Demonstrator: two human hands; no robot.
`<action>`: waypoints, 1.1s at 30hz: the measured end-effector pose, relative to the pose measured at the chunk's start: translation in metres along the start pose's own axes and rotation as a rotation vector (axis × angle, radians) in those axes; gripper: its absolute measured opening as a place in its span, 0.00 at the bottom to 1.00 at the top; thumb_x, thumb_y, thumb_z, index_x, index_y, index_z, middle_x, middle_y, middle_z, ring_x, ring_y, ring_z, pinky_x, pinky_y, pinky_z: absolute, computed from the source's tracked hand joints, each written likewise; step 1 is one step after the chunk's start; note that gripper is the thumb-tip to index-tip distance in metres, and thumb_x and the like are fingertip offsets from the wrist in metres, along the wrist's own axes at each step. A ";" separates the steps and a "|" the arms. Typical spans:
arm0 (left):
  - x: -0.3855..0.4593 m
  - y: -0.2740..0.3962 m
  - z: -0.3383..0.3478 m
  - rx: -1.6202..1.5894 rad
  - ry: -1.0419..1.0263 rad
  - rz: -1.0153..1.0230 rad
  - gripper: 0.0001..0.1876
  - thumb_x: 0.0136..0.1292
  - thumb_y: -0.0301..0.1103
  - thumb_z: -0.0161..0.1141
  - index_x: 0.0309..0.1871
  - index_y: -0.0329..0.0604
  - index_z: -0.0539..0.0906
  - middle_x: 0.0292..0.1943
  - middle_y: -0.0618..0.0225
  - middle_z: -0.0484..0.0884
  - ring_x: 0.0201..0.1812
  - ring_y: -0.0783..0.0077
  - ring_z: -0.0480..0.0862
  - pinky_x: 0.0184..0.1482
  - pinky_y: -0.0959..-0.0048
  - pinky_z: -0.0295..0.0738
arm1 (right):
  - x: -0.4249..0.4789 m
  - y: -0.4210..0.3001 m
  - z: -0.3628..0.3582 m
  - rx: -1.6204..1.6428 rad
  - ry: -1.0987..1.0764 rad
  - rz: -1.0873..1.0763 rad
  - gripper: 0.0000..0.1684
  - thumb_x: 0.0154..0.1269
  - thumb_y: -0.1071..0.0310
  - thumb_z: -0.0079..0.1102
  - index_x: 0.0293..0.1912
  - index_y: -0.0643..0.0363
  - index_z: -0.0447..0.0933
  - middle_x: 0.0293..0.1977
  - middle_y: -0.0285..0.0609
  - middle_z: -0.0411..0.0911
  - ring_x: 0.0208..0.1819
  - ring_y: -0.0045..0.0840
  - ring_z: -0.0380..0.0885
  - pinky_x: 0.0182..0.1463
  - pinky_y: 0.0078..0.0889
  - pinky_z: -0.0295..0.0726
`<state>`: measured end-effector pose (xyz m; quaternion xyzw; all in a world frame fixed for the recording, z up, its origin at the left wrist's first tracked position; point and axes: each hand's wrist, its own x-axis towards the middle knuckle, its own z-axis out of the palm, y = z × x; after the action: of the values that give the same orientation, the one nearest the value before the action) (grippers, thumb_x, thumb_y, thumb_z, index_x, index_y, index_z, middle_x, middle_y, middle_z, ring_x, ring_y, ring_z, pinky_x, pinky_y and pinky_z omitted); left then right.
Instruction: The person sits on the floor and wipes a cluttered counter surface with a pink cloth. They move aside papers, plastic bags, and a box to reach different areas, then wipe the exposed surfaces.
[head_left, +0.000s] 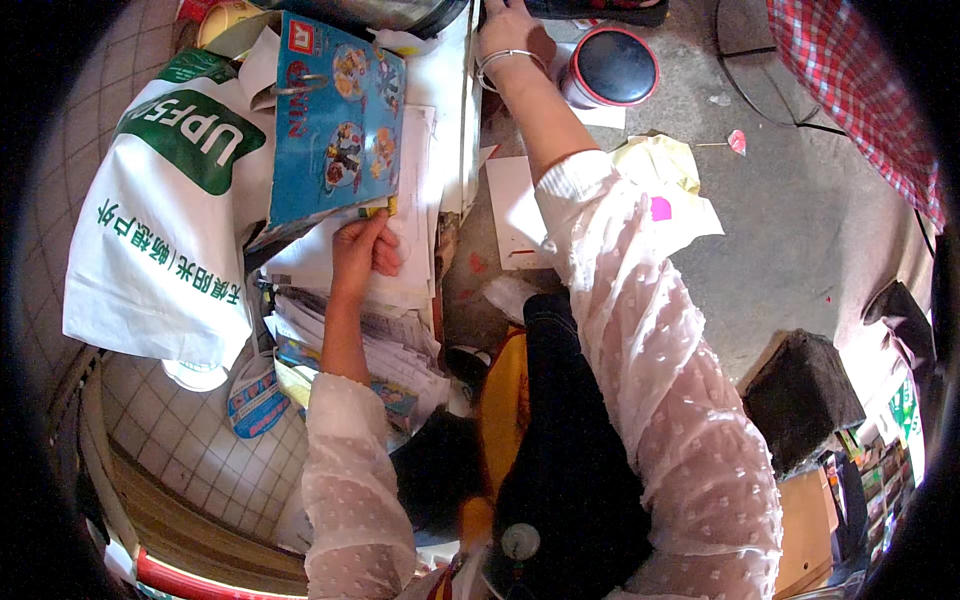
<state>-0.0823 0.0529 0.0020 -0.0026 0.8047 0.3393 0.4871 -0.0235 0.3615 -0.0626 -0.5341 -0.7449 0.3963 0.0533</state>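
My left hand (367, 244) is at the lower edge of a blue cardboard box (341, 161) printed with toy figures. Its thumb and fingertips meet a small yellow piece (391, 204) by the box's corner; whether they grip it is unclear. Beneath the hand lie loose sheets of paper (412, 187). Stretched far forward, my right hand (517, 34) wears a bracelet (514, 54) at the wrist. The picture's top edge cuts off its fingers, so anything in them is hidden. Beside that wrist stands a round container (616, 67) with a black, red-rimmed lid.
A white fabric bag (161, 255) with green print hangs left of the box. Stacked papers (397, 322) sit below it. On the concrete floor lie a white sheet (514, 210), crumpled yellow paper (660, 161) and a lollipop (736, 142). Red checked cloth (855, 82) and a dark block-shaped object (802, 397) are right.
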 end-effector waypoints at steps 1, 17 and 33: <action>0.000 0.002 0.000 -0.003 -0.002 -0.003 0.23 0.64 0.49 0.57 0.20 0.41 0.74 0.11 0.68 0.72 0.10 0.74 0.72 0.14 0.75 0.67 | 0.005 0.001 0.005 0.000 0.025 0.004 0.26 0.68 0.64 0.35 0.64 0.38 0.61 0.58 0.50 0.69 0.53 0.46 0.74 0.51 0.51 0.74; -0.001 0.002 -0.001 0.006 0.025 0.002 0.23 0.63 0.48 0.59 0.20 0.37 0.77 0.12 0.61 0.77 0.09 0.72 0.75 0.12 0.76 0.70 | -0.140 0.048 0.007 -0.203 -0.146 -0.302 0.31 0.61 0.68 0.43 0.65 0.43 0.62 0.44 0.45 0.75 0.41 0.44 0.79 0.43 0.44 0.79; 0.002 0.002 -0.001 -0.013 0.000 -0.028 0.23 0.63 0.49 0.58 0.20 0.38 0.77 0.12 0.61 0.77 0.09 0.73 0.74 0.12 0.77 0.69 | -0.073 0.032 0.015 -0.140 -0.057 -0.225 0.20 0.63 0.67 0.43 0.55 0.44 0.65 0.39 0.44 0.78 0.41 0.43 0.80 0.40 0.48 0.77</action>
<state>-0.0847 0.0544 0.0018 -0.0168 0.8023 0.3377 0.4919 0.0239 0.2957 -0.0683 -0.4382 -0.8270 0.3499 0.0389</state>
